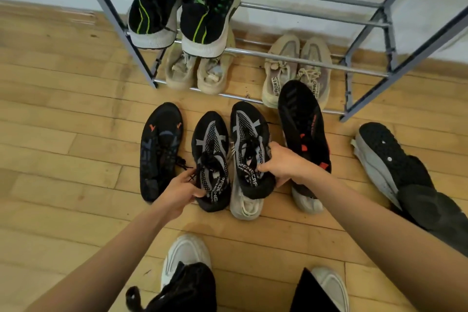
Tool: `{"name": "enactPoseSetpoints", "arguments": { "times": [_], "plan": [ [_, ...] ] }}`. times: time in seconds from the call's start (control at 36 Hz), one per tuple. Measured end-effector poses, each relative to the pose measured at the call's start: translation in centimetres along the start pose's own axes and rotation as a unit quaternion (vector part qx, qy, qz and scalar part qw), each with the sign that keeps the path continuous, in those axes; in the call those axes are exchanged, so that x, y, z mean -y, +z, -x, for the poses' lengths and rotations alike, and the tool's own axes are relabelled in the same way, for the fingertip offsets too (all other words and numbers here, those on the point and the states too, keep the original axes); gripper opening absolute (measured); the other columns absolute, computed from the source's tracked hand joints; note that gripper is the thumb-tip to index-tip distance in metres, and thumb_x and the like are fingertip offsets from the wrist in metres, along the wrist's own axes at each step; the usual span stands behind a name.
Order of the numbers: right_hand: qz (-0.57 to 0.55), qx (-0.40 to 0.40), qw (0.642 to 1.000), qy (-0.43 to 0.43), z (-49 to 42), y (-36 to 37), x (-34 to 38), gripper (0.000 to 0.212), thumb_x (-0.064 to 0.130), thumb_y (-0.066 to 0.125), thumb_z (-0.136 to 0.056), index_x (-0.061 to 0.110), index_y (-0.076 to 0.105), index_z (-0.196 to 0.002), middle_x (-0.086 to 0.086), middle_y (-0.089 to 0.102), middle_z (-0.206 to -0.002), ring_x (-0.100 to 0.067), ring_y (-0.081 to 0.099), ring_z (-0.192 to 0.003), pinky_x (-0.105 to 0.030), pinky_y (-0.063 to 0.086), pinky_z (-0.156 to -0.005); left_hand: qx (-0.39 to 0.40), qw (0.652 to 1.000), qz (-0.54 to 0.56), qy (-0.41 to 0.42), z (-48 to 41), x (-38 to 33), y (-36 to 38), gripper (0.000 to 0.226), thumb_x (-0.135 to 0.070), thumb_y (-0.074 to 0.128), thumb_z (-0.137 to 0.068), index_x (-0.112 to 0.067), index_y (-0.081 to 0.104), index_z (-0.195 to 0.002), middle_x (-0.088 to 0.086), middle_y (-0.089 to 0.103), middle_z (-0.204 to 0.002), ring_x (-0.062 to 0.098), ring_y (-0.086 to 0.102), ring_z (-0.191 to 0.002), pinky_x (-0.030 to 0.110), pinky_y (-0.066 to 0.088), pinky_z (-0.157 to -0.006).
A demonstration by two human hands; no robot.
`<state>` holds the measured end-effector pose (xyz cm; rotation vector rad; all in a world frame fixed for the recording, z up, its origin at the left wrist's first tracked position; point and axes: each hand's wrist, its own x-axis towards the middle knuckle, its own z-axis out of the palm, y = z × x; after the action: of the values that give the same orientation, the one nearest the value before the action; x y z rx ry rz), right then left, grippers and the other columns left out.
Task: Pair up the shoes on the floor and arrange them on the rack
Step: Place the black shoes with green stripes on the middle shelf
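meanwhile, each hand gripping one grey-patterned shoe — left hand [181, 189], right hand [279, 163] — black shoes [302, 124] alongside, rack [298, 58] beyond

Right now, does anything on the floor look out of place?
Yes. The two black shoes with orange marks are split up: one lies left of the grey-patterned pair, the other right of it, its toe overlapping a beige shoe on the rack's bottom shelf.

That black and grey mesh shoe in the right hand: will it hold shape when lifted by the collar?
Probably not fully: the black and grey mesh shoe looks soft and knitted, so the collar may crumple under the right hand. It seems light. Its loose laces may dangle and snag the matching shoe that the left hand grips.
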<state>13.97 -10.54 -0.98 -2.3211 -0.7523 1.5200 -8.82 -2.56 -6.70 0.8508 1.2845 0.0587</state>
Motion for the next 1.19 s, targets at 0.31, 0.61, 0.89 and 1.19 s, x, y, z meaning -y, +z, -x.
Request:
{"name": "enactPoseSetpoints", "arguments": {
  "times": [0.31,0.61,0.89,1.19],
  "plan": [
    [-0.027,-0.143,0.968,-0.206,1.8,1.8,-5.7,0.069,0.020,0.067,-0.086,0.025,0.025,-0.140,-0.004,0.041,-0.141,-0.016,0.043,-0.129,-0.031,0.038,-0.107,-0.016,0.993,0.007,0.116,1.5,1.5,-0.7,0.080,0.029,0.051,-0.072,-0.011,0.041,-0.140,0.003,0.060,-0.111,0.016,0.058,-0.102,0.029,0.053,-0.075],
    [-0.099,-0.275,0.916,-0.277,4.3,-2.0,-4.4,0.063,0.026,0.065,-0.087,0.024,0.032,-0.141,0.006,0.047,-0.133,-0.004,0.049,-0.113,-0.022,0.044,-0.095,0.045,0.971,0.011,0.233,3.1,-5.6,2.8,0.073,0.024,0.054,-0.071,-0.026,0.057,-0.125,-0.001,0.065,-0.117,0.015,0.058,-0.113,0.027,0.052,-0.082],
    [-0.155,-0.320,0.900,-0.253,4.6,-9.5,-2.6,0.059,0.023,0.062,-0.089,0.029,0.037,-0.142,0.007,0.053,-0.133,-0.018,0.055,-0.117,-0.047,0.051,-0.093,0.089,0.965,0.026,0.243,4.2,-14.3,7.7,0.073,0.029,0.046,-0.071,-0.015,0.055,-0.128,0.004,0.063,-0.112,0.020,0.061,-0.104,0.027,0.053,-0.075],
    [-0.116,-0.378,0.897,-0.197,3.3,-17.2,0.0,0.041,0.029,0.055,-0.092,0.018,0.051,-0.131,-0.003,0.059,-0.129,-0.023,0.057,-0.115,-0.048,0.052,-0.090,0.076,0.955,-0.029,0.286,3.9,-22.9,13.8,0.039,0.015,0.049,-0.083,-0.009,0.060,-0.111,0.008,0.068,-0.105,0.026,0.062,-0.098,0.039,0.050,-0.084]
  ]
}}
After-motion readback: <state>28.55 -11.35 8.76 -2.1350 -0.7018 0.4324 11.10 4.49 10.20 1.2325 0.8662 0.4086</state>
